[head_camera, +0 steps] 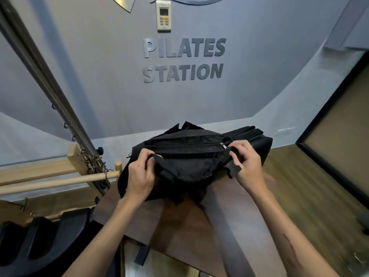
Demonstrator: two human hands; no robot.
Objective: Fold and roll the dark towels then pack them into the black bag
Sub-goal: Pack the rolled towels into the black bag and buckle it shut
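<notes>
Black bag [187,168]: lies on the brown bench [179,226], zip pull [223,145] at its right end.
Left hand [139,176]: fingers curled, gripping the bag's left edge.
Right hand [246,164]: pinching the fabric beside the zip pull.
Dark towels [253,134]: stacked behind the bag, touching it.
Strap [225,226]: trails toward the viewer.

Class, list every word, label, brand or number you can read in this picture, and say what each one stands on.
"PILATES": raised grey letters on the wall, upper line.
"STATION": raised grey letters on the same wall, directly below.
Remote control in its wall holder above the lettering: the marks on its screen and buttons are too small to read.
Black bag, held by both hands: no readable label or brand shows.
</notes>
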